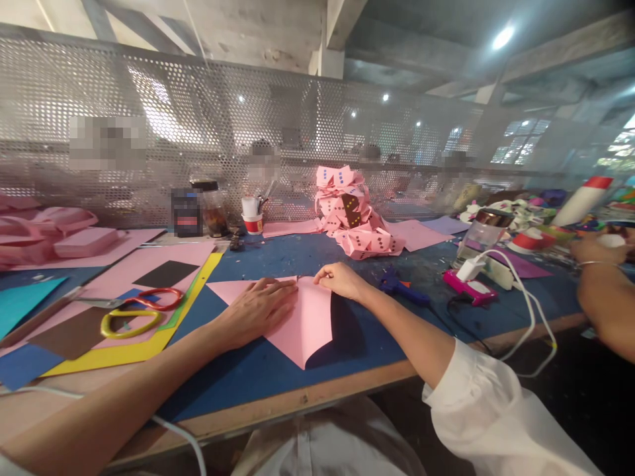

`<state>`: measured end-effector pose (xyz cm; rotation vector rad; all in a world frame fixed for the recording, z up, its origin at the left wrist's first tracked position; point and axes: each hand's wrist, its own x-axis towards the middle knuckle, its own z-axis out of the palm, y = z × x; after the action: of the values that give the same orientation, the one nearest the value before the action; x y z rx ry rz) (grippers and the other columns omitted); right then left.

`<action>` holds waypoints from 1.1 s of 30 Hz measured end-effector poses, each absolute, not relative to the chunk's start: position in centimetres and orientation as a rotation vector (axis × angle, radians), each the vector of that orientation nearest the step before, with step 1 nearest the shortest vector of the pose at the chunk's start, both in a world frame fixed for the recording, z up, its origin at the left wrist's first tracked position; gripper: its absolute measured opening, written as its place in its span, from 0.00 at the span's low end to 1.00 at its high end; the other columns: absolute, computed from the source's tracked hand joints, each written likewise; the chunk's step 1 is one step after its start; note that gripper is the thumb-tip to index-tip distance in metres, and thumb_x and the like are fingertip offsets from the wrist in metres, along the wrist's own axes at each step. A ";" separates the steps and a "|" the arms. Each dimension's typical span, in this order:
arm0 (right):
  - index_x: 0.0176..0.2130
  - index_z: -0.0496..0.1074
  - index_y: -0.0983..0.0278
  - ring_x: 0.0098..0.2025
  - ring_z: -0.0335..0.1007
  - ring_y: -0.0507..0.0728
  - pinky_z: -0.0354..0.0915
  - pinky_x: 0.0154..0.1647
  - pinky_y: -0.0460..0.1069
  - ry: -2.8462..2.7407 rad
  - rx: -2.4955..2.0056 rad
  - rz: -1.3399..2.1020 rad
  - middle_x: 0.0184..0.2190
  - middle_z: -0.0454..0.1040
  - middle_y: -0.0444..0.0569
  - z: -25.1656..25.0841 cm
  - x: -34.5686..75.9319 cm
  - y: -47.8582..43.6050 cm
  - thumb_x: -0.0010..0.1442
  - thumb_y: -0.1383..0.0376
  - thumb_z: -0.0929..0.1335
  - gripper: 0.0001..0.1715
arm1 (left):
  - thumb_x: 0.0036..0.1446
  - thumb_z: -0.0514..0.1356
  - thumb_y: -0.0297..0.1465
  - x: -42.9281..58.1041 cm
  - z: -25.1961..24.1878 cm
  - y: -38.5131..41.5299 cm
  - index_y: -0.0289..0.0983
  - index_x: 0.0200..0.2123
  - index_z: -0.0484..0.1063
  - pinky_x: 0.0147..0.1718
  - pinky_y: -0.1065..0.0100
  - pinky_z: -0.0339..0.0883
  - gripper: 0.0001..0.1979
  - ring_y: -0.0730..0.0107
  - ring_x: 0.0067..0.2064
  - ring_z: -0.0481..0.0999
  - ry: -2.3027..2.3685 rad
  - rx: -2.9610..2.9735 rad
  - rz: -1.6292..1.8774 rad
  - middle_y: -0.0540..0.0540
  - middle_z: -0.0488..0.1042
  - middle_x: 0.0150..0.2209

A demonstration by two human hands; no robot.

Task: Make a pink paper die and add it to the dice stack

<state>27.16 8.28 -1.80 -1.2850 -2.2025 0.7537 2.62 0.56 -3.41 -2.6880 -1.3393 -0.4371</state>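
Observation:
A sheet of pink paper point(313, 324) with a crease down its middle lies on the blue tabletop, its right part lifted and bent. My left hand point(262, 307) rests flat across the left part of the sheet, fingers stretched out. At the top right corner my right hand point(342, 280) pinches the paper's edge between thumb and fingers. A blue glue gun point(404, 288) lies on the table to the right of that hand. Behind the sheet stands a pile of folded pink paper pieces point(350, 215) with dark dots.
Red- and yellow-handled scissors point(149, 311) lie on coloured sheets at left. A pink power strip point(469, 287) with a white charger and cables sits at right, near a glass jar point(483, 231). A perforated metal screen point(198, 119) rises behind. Another person's arm point(605, 291) reaches in at far right.

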 end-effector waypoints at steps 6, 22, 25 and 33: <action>0.39 0.81 0.66 0.34 0.73 0.53 0.63 0.36 0.45 -2.170 -1.264 0.801 0.34 0.80 0.49 -2.2 27.2 8.7 0.59 0.66 0.68 0.11 | 0.70 0.48 0.42 2.6 -3.1 0.2 0.47 0.63 0.67 0.61 0.55 0.58 0.22 0.58 0.62 0.67 -1.347 -2.708 -0.443 0.48 0.67 0.66; 0.36 0.82 0.63 0.39 0.74 0.55 0.62 0.41 0.46 -2.292 -1.100 0.825 0.37 0.82 0.47 -1.6 27.4 8.1 0.57 0.70 0.69 0.10 | 0.71 0.49 0.39 2.7 -2.3 -0.4 0.44 0.62 0.67 0.61 0.57 0.63 0.20 0.59 0.62 0.68 -1.187 -2.807 -0.443 0.45 0.70 0.63; 0.36 0.82 0.63 0.37 0.73 0.54 0.61 0.39 0.45 -2.318 -1.099 0.826 0.36 0.81 0.46 -1.5 27.4 8.0 0.56 0.72 0.69 0.12 | 0.71 0.49 0.38 2.7 -2.4 -0.4 0.44 0.62 0.66 0.61 0.57 0.62 0.20 0.59 0.62 0.68 -1.182 -2.799 -0.433 0.45 0.69 0.63; 0.37 0.83 0.63 0.35 0.71 0.53 0.60 0.37 0.45 -2.344 -1.116 0.834 0.35 0.81 0.45 -0.9 27.4 7.6 0.56 0.72 0.68 0.13 | 0.71 0.49 0.38 2.5 -2.6 -0.3 0.45 0.63 0.64 0.62 0.57 0.61 0.20 0.60 0.63 0.67 -1.169 -2.806 -0.440 0.45 0.69 0.64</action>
<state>27.43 7.56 -0.93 -1.1159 -2.3438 0.8336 2.54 -0.30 -2.62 -2.8056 -1.1690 -0.4404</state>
